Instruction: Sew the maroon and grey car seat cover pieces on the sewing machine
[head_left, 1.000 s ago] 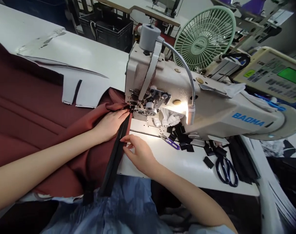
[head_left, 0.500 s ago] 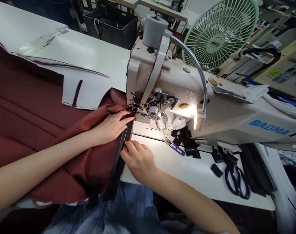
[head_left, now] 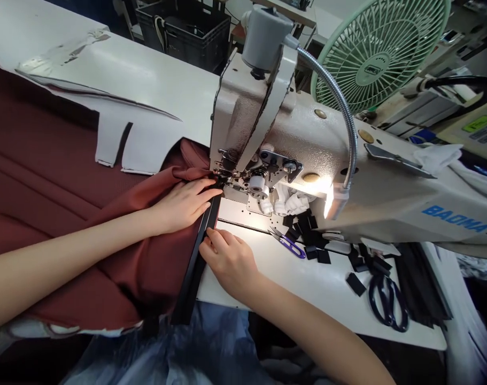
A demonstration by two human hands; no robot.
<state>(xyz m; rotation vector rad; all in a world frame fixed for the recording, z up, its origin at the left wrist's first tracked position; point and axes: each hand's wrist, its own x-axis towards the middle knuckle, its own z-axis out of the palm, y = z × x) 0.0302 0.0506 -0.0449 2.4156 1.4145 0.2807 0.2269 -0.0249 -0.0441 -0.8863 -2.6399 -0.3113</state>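
Dark red fabric (head_left: 118,235) spreads over the left of the table and reaches under the needle area of the sewing machine (head_left: 227,176). Along its right edge runs a long black zipper (head_left: 191,272), with a thin shiny line down its length. My left hand (head_left: 183,206) lies flat on the fabric, fingers stretched toward the presser foot, fingertips on the zipper's upper end. Lower down, my right hand (head_left: 229,262) pinches the zipper's right edge between thumb and curled fingers. The needle itself is hidden.
Purple thread snips (head_left: 289,246), small black fabric pieces (head_left: 323,256) and dark-handled scissors (head_left: 388,302) lie on the right. A lit lamp (head_left: 336,200) hangs by the machine. White card templates (head_left: 142,141) rest on the fabric. A green fan (head_left: 375,59) stands behind.
The view has shifted slightly, so the machine head and fan appear further right. Both hands keep nearly the same places on the fabric and zipper.
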